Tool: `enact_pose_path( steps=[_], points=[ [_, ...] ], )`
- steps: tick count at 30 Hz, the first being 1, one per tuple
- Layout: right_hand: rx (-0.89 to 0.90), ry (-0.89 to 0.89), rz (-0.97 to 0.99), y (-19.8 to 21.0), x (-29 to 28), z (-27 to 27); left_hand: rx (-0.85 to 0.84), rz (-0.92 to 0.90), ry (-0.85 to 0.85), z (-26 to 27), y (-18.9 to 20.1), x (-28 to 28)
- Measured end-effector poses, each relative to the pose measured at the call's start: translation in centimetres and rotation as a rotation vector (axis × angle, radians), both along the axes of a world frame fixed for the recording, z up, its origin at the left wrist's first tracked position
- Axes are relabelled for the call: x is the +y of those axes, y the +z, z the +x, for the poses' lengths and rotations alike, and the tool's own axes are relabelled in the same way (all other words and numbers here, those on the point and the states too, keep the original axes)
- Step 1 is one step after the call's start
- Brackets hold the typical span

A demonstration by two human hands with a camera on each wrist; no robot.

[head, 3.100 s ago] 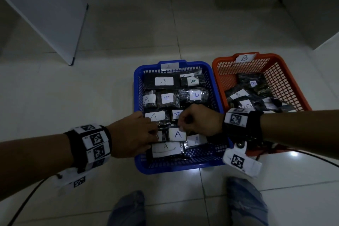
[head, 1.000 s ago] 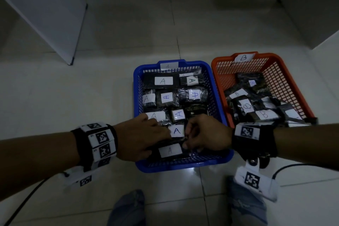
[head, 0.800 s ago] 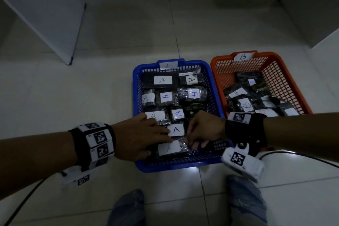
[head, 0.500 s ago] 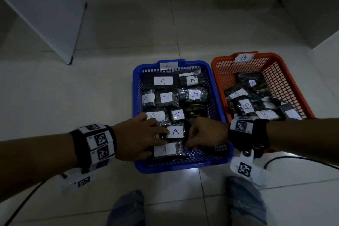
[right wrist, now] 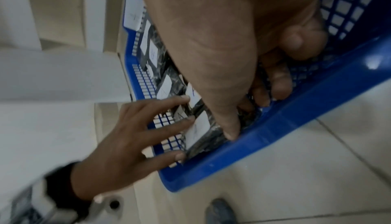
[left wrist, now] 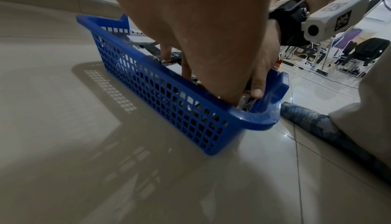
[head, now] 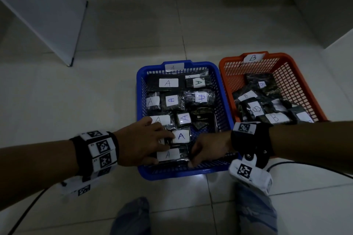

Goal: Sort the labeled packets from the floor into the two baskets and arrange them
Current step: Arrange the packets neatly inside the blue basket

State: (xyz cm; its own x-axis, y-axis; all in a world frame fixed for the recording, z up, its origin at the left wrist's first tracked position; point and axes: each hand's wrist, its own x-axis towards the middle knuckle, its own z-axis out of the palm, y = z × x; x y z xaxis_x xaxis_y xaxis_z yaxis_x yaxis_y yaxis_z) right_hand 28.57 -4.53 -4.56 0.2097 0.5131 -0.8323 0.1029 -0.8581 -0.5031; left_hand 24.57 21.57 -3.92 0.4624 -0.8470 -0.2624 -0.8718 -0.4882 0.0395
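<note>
Packets lie at blue basket's near edge, left hand flat with fingers spread pressing them, right hand curled, thumb nudging one square, likely tidying rows.

My left hand covers part of the packets at the near-left of the blue basket, so their labels are partly hidden. My right forearm hides the near end of the orange basket, and the right wrist view is smeared with blur.
</note>
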Motion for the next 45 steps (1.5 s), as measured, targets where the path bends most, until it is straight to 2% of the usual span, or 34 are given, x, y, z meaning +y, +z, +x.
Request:
enact_pose_path(
  steps=[7,13,16,20,22,26,33,36,40,42,45],
  points=[
    [-0.178,0.259,0.117,0.4,-0.3,0.3,-0.013,0.038,0.037,-0.3,0.0,-0.8],
    [-0.481,0.716,0.255,2.8,-1.6,1.1,-0.041,-0.011,0.045,-0.6,0.2,-0.8],
    [-0.52,0.62,0.332,4.6,-2.7,3.1,-0.032,0.01,0.032,-0.6,0.0,-1.0],
    [-0.335,0.231,0.328,4.5,-3.3,5.0,-0.02,-0.001,0.049,-0.6,0.0,-1.0],
    [-0.276,0.134,0.307,3.9,-2.9,4.8,0.008,-0.034,0.063,-0.5,0.2,-0.7],
    [-0.269,0.171,0.246,2.7,-1.4,4.3,-0.012,-0.122,0.094,-0.1,1.2,-0.3],
    [-0.244,0.18,0.29,2.8,2.4,3.6,-0.05,-0.171,0.297,1.2,2.4,0.5],
    [-0.244,0.098,0.277,2.1,4.2,2.7,-0.01,-0.201,0.313,1.0,2.0,0.9],
    [-0.388,-0.039,0.31,2.5,4.4,2.6,-0.008,-0.209,0.241,0.1,1.4,0.6],
    [-0.548,0.018,0.287,4.0,3.2,4.0,0.007,-0.196,0.203,-0.1,1.3,0.5],
    [-0.851,0.202,0.212,7.1,0.0,7.2,0.08,-0.206,0.167,-0.2,1.2,0.4]
  ],
)
